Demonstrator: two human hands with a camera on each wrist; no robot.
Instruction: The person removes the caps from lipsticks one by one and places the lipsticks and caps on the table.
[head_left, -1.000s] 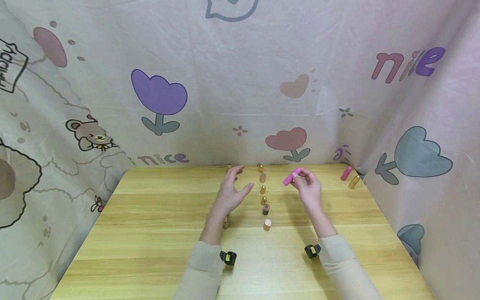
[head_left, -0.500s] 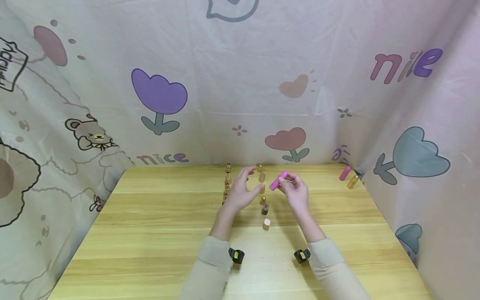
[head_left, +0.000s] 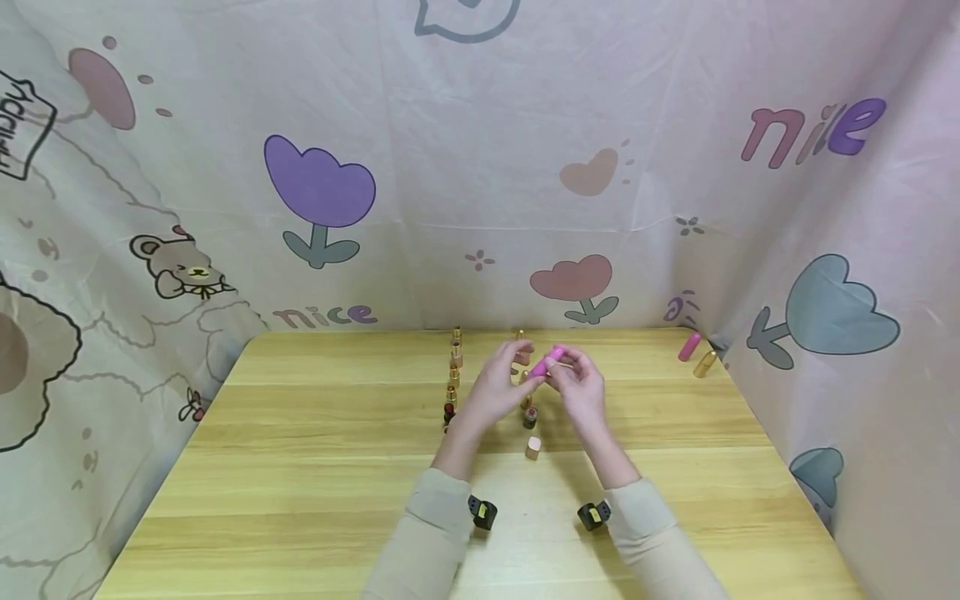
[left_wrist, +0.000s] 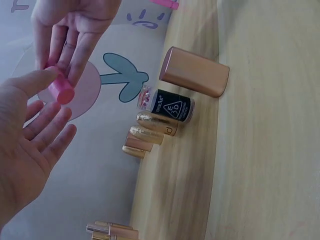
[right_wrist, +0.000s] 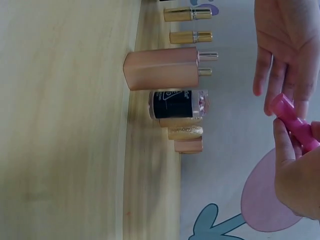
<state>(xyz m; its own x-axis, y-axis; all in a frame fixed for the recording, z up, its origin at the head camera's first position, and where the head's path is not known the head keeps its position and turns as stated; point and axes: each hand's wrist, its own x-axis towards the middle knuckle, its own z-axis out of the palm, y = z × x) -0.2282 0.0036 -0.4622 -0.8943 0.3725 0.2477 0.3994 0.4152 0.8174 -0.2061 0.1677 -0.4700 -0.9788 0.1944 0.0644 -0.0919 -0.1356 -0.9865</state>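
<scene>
My right hand (head_left: 581,387) pinches a slim pink lipstick tube (head_left: 545,363) between thumb and fingertips, tilted above the table. The left hand (head_left: 498,387) is beside the tube's lower end, its fingers spread and loosely bent. In the left wrist view the left thumb overlaps the pink lipstick tube (left_wrist: 61,90), while the other fingers lie apart below it. From the right wrist, the tube (right_wrist: 295,120) points toward the left palm. Beneath the hands runs a row of upright items, with a rose-gold cap (head_left: 533,448) and a black-labelled lipstick (head_left: 530,417) nearest.
Several gold lipsticks (head_left: 453,375) stand in a second row left of the hands, partly hidden by the left arm. At the table's back right stand another pink tube (head_left: 689,347) and a gold tube (head_left: 705,363). A printed curtain (head_left: 450,167) hangs behind.
Both hands have come together over the middle row, the right moving left with the pink lipstick tube and the left moving right. More of the left row now shows.
</scene>
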